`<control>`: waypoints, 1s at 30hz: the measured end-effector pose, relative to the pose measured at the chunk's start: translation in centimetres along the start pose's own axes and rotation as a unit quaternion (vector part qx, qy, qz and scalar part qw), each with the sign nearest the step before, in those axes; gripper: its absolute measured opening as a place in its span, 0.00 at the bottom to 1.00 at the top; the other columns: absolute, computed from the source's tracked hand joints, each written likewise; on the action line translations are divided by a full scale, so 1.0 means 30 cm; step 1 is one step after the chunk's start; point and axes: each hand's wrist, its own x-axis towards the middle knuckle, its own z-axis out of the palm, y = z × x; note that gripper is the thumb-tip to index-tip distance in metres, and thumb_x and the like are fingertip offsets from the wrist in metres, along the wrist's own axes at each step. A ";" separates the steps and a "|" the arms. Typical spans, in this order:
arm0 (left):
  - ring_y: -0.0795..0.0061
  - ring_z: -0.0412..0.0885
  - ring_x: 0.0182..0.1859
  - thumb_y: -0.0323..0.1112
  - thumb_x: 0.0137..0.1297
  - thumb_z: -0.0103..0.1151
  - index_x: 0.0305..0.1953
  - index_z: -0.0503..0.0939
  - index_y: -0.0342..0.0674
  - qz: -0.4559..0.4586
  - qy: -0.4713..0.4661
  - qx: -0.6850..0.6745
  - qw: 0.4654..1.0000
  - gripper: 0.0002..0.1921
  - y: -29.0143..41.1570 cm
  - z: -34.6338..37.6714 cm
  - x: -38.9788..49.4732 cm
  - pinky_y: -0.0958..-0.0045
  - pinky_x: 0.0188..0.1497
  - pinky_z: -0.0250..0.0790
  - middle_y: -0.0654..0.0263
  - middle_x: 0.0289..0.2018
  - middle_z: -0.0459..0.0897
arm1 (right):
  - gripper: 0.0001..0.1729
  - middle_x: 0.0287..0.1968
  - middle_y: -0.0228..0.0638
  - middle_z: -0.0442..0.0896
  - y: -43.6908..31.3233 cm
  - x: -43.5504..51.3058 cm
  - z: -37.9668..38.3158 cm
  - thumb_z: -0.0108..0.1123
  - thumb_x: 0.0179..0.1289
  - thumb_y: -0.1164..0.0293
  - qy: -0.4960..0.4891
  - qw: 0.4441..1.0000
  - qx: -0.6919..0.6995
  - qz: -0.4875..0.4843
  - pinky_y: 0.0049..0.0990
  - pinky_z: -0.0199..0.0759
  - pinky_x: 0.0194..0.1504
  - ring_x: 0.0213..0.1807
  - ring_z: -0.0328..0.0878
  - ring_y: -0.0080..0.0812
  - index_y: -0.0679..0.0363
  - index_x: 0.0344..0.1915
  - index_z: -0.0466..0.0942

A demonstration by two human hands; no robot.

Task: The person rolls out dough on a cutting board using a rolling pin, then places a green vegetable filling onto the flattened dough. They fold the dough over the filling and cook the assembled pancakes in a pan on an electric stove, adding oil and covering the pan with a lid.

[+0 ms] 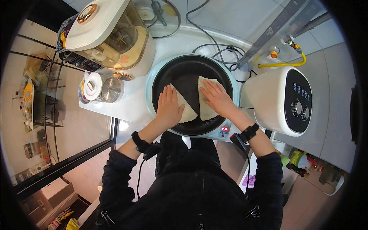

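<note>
A round electric griddle pan (184,73) with a black cooking surface and a pale blue rim sits on the counter before me. Two flat, pale pieces of dough lie in it, apart from each other. My left hand (168,107) rests flat over the left piece of dough (187,111), its thumb spread and part of the piece hidden beneath. On the right piece of dough (204,110) lies my right hand (217,97), palm down with fingers spread. Neither hand grips anything. A small control panel (224,130) with a lit red display is at the pan's front right.
Close on the right stands a white air fryer (266,97) with a black dial panel. At left are a large white-lidded clear container (115,43) and a lidded glass jar (110,89). Behind the pan lies a coiled grey cable (230,54); a yellow hose (287,65) runs along the wall.
</note>
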 end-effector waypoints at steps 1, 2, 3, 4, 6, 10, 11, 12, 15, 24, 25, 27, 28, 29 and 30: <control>0.43 0.48 0.74 0.49 0.66 0.54 0.67 0.56 0.20 -0.015 -0.012 0.043 0.999 0.39 0.008 0.027 -0.003 0.51 0.74 0.40 0.37 0.70 0.53 | 0.37 0.75 0.44 0.53 0.000 0.007 0.017 0.62 0.62 0.63 -0.012 1.000 0.002 0.011 0.43 0.42 0.75 0.77 0.47 0.44 0.59 0.69 0.61; 0.43 0.48 0.74 0.51 0.65 0.55 0.67 0.56 0.20 -0.005 0.008 0.055 0.998 0.41 0.015 0.050 -0.003 0.51 0.74 0.39 0.37 0.70 0.52 | 0.39 0.75 0.45 0.51 0.001 0.011 0.035 0.61 0.62 0.61 -0.020 1.000 0.004 0.019 0.43 0.41 0.75 0.77 0.46 0.44 0.60 0.70 0.59; 0.43 0.47 0.74 0.52 0.64 0.56 0.67 0.55 0.20 -0.004 0.007 0.065 0.998 0.44 0.024 0.070 -0.004 0.51 0.75 0.39 0.37 0.70 0.52 | 0.41 0.76 0.46 0.50 0.001 0.011 0.053 0.61 0.62 0.59 -0.038 0.999 0.013 0.031 0.43 0.40 0.75 0.77 0.45 0.44 0.60 0.71 0.57; 0.42 0.47 0.74 0.54 0.63 0.57 0.67 0.54 0.19 -0.013 -0.015 0.077 0.997 0.46 0.033 0.087 -0.004 0.51 0.75 0.38 0.36 0.70 0.51 | 0.42 0.76 0.47 0.49 0.001 0.008 0.070 0.61 0.62 0.58 -0.029 0.999 0.002 0.037 0.44 0.40 0.75 0.77 0.44 0.45 0.60 0.71 0.56; 0.43 0.45 0.75 0.56 0.61 0.57 0.68 0.53 0.20 -0.019 -0.018 0.088 0.996 0.48 0.044 0.108 -0.001 0.52 0.75 0.38 0.36 0.71 0.49 | 0.43 0.76 0.48 0.48 0.002 0.000 0.102 0.60 0.63 0.55 -0.013 0.998 -0.010 0.056 0.45 0.40 0.74 0.77 0.43 0.46 0.61 0.72 0.55; 0.44 0.42 0.75 0.60 0.59 0.58 0.69 0.51 0.20 -0.026 -0.076 0.104 0.991 0.52 0.047 0.118 0.000 0.54 0.75 0.37 0.37 0.72 0.45 | 0.43 0.76 0.50 0.46 0.005 0.010 0.155 0.58 0.64 0.55 -0.008 0.997 -0.015 0.069 0.47 0.39 0.74 0.78 0.42 0.47 0.63 0.72 0.54; 0.44 0.42 0.76 0.60 0.59 0.59 0.69 0.51 0.20 -0.025 -0.078 0.098 0.992 0.52 0.047 0.119 0.000 0.54 0.75 0.37 0.37 0.72 0.45 | 0.43 0.76 0.50 0.46 0.006 0.020 0.165 0.57 0.64 0.55 0.004 0.998 -0.016 0.068 0.47 0.39 0.74 0.78 0.41 0.48 0.63 0.72 0.54; 0.44 0.42 0.76 0.60 0.58 0.59 0.69 0.50 0.20 -0.021 -0.077 0.089 0.993 0.53 0.047 0.120 -0.002 0.55 0.75 0.37 0.38 0.72 0.45 | 0.43 0.76 0.50 0.46 0.005 0.028 0.173 0.57 0.65 0.55 0.002 0.997 -0.012 0.073 0.48 0.39 0.74 0.78 0.41 0.48 0.63 0.72 0.54; 0.43 0.42 0.75 0.59 0.56 0.62 0.69 0.50 0.19 -0.014 -0.077 0.087 0.993 0.54 0.052 0.125 -0.013 0.55 0.75 0.40 0.36 0.72 0.44 | 0.43 0.76 0.50 0.47 -0.002 0.041 0.184 0.57 0.64 0.55 0.036 0.996 -0.023 0.075 0.48 0.39 0.74 0.78 0.41 0.47 0.63 0.72 0.54; 0.43 0.44 0.75 0.54 0.52 0.68 0.68 0.53 0.20 0.036 -0.053 0.043 0.997 0.54 0.034 0.131 -0.040 0.56 0.74 0.46 0.36 0.72 0.46 | 0.42 0.76 0.48 0.47 0.002 0.026 0.143 0.55 0.66 0.54 -0.002 0.999 -0.022 0.048 0.46 0.39 0.75 0.78 0.41 0.46 0.62 0.72 0.53; 0.43 0.44 0.75 0.53 0.51 0.68 0.68 0.53 0.20 0.044 -0.048 0.041 0.997 0.54 0.028 0.129 -0.036 0.56 0.74 0.46 0.36 0.71 0.46 | 0.42 0.76 0.48 0.48 0.006 0.031 0.137 0.55 0.66 0.54 -0.024 0.998 -0.021 0.046 0.45 0.39 0.75 0.78 0.41 0.46 0.62 0.72 0.53; 0.44 0.43 0.76 0.54 0.51 0.68 0.69 0.52 0.21 0.051 -0.061 0.045 0.996 0.54 0.019 0.126 -0.028 0.55 0.74 0.44 0.37 0.72 0.46 | 0.41 0.76 0.47 0.48 0.011 0.036 0.125 0.55 0.66 0.54 -0.038 0.999 -0.018 0.035 0.44 0.39 0.75 0.78 0.41 0.46 0.62 0.72 0.54; 0.44 0.42 0.76 0.54 0.51 0.68 0.69 0.51 0.21 0.052 -0.074 0.046 0.995 0.55 0.017 0.124 -0.024 0.55 0.74 0.42 0.37 0.72 0.46 | 0.41 0.76 0.47 0.48 0.011 0.034 0.120 0.55 0.66 0.54 -0.038 0.999 -0.019 0.034 0.44 0.39 0.75 0.78 0.41 0.46 0.62 0.72 0.53; 0.45 0.43 0.76 0.53 0.50 0.69 0.69 0.52 0.22 0.056 -0.069 0.048 0.995 0.55 0.016 0.123 -0.022 0.55 0.74 0.42 0.38 0.72 0.46 | 0.41 0.76 0.47 0.48 0.009 0.028 0.117 0.54 0.67 0.54 -0.047 0.998 -0.016 0.034 0.44 0.38 0.75 0.78 0.42 0.46 0.62 0.72 0.53; 0.45 0.43 0.76 0.52 0.50 0.69 0.69 0.52 0.22 0.056 -0.073 0.049 0.994 0.55 0.016 0.122 -0.021 0.55 0.74 0.42 0.38 0.72 0.46 | 0.41 0.76 0.47 0.48 0.005 0.022 0.115 0.54 0.67 0.54 -0.054 0.998 -0.014 0.034 0.44 0.38 0.75 0.78 0.42 0.46 0.61 0.73 0.53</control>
